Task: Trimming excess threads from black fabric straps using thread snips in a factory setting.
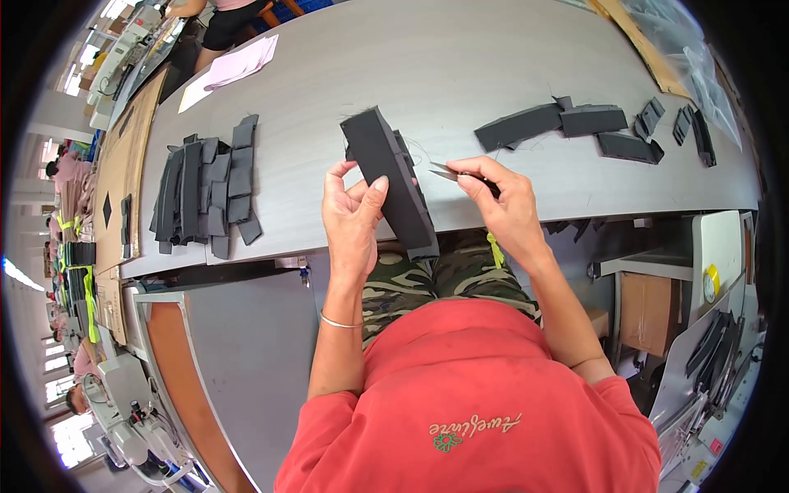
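Observation:
My left hand (352,215) grips a long dark grey fabric strip (388,181), thumb on its face and fingers behind it. The strip stands tilted over the table's near edge, with small flaps along its right side and loose threads near its upper right. In my right hand (508,204) is a pair of thread snips (447,172), their pointed blades directed left at the strip. The blade tips are slightly apart and do not touch the fabric. What the left fingers do behind the strip is partly hidden.
Overlapping dark fabric pieces (197,193) lie on the grey table (345,70) at left. More dark strips (519,126) are scattered at right. Pink sheets (242,63) rest at the far left, near cardboard (130,164). Another person's leg shows beyond the table.

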The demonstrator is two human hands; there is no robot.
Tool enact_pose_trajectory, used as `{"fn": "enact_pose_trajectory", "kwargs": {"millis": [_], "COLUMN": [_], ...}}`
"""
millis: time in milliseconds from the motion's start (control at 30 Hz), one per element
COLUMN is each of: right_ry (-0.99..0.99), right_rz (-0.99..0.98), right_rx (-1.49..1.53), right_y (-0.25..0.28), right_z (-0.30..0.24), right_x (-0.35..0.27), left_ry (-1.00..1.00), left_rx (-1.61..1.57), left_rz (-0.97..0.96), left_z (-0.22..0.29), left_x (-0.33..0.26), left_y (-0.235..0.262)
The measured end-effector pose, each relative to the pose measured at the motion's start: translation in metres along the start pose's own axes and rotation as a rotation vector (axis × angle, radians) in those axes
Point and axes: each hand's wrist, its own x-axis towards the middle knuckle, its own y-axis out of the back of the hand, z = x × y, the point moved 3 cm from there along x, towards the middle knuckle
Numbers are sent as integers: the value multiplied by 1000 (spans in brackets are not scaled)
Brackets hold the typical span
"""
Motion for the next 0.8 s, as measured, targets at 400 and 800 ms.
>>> {"fn": "enact_pose_trajectory", "kwargs": {"millis": [400,800], "right_ry": [293,264], "right_rz": [88,-39], "right_rx": [-66,-253], "right_y": [9,5], "right_z": [-22,-35], "right_x": [23,33], "left_ry": [124,75], "left_rx": [-60,309], "left_rz": [-100,-150], "left_z": [4,-4], "left_x": [-10,-18], "left_y": [-28,-26]}}
